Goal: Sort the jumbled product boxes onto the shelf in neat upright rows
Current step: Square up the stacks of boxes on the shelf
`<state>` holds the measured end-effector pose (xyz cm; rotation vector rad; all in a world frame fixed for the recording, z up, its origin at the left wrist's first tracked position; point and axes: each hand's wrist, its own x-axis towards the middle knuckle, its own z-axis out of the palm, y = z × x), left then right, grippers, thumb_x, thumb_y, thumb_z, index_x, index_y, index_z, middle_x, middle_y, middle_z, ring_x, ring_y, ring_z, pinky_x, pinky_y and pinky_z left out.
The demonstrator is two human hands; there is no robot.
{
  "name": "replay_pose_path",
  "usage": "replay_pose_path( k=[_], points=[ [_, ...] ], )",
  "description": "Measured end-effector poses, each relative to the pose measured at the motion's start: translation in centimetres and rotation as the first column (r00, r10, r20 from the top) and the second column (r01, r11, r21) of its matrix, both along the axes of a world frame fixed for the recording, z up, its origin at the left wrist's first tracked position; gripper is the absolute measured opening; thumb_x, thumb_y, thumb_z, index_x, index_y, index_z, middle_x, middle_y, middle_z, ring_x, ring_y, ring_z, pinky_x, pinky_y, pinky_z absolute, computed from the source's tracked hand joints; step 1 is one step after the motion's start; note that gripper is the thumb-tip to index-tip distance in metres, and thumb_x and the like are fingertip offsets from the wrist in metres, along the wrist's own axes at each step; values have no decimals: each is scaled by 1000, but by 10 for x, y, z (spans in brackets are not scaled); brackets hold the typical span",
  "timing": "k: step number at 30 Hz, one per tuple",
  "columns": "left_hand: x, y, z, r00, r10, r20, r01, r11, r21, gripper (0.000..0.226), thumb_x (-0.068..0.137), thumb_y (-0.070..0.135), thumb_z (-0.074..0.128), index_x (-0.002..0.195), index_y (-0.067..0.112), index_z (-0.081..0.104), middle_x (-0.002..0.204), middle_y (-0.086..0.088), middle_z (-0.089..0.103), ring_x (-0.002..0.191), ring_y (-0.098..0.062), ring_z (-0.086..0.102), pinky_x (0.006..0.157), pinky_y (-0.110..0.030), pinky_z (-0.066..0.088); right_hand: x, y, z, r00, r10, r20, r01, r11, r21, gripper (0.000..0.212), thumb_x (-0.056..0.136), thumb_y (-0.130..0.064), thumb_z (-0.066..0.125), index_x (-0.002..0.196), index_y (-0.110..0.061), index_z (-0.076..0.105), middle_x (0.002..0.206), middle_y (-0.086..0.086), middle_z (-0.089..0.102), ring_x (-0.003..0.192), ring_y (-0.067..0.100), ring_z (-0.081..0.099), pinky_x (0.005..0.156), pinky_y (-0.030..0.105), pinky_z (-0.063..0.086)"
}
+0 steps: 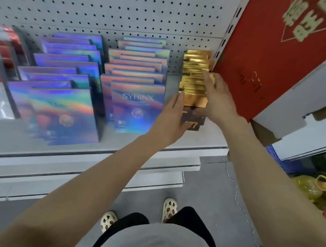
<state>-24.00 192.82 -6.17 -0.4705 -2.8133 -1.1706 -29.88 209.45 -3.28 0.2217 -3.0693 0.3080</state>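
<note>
Shelf (119, 139): pale metal, pegboard back (108, 11) behind; left end cut off by the frame edge.
Red carton (267, 59): large, leaning at the right of the shelf, gold print on top blurred and cut off.
Blue boxes (64, 102): shiny rainbow-foil, upright in a row running front to back, left of centre; only the front face shows fully, lettering too blurred to read.
Orange-blue boxes (136, 102): second upright row just beside, front box reads SYRINX; the ones behind show top edges only.
Gold boxes (194, 79): narrow upright row at the shelf's right end, beside the red carton; front box dark-faced, its print partly hidden by the hands.
Red packs (4, 56): far left, blurred and cut off.
Left hand (171, 118): fingers straight, flat against the left side of the gold row.
Right hand (217, 96): fingers extended, resting on the row's right side and top, grasping nothing.
</note>
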Motion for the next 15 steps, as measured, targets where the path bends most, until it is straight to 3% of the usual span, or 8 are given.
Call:
replay_pose_path(
  k=[4, 8, 9, 12, 15],
  points=[
    [-30, 43, -22, 961, 266, 81, -263, 964, -44, 99, 90, 28, 68, 154, 9, -4, 163, -9, 7, 147, -26, 21, 117, -37, 29, -19, 11, -10, 978, 80, 192, -75, 997, -32, 128, 66, -35, 90, 157, -31, 0, 165, 14, -5, 149, 41, 14, 117, 48, 30],
    [-37, 46, -48, 889, 448, 99, -441, 894, -79, 101, 88, 18, 68, 153, 20, -9, 153, -7, 36, 132, -25, 48, 106, -42, 45, -19, 16, -23, 988, 126, 84, -116, 986, -119, 110, 71, -18, 88, 156, -23, 18, 164, 15, 0, 149, 37, 15, 119, 43, 25],
    [-37, 45, -53, 887, 445, 123, -443, 896, -44, 97, 87, 17, 69, 154, 20, -3, 148, -6, 43, 128, -23, 52, 105, -36, 46, -20, 18, -24, 990, 136, 37, -130, 983, -128, 105, 70, -14, 88, 153, -21, 25, 163, 14, 6, 147, 37, 20, 118, 43, 26],
    [-42, 48, -60, 914, 381, 138, -399, 906, 139, 77, 86, 15, 70, 149, 23, 26, 136, 1, 56, 119, -9, 55, 87, 4, 33, -27, 23, -20, 982, 178, -68, -185, 977, -104, 91, 66, -6, 86, 143, -18, 39, 156, 12, 24, 139, 34, 30, 115, 42, 32],
    [-55, 52, -55, 917, 396, 48, -396, 889, 231, 68, 85, 6, 69, 143, 22, 38, 130, 1, 59, 109, 17, 37, 73, 15, 20, -36, 23, -20, 980, 167, -105, -178, 979, -104, 86, 67, -3, 84, 140, -16, 42, 153, 11, 30, 136, 32, 33, 111, 40, 34]
  ],
)
